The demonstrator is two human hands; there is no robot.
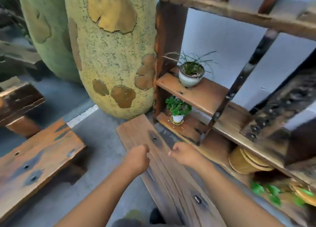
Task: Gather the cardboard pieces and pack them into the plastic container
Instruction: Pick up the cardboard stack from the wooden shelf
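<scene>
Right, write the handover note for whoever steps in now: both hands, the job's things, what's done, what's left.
Left hand: loosely closed, holding nothing visible, above the wooden plank.
Right hand: the same, loosely closed and seemingly empty, beside the left.
Job's things: no cardboard pieces and no plastic container in view; only the shelf with two potted plants, a bench and the floor.
Done: nothing that shows.
Left: find the cardboard and container, gather, pack.
</scene>
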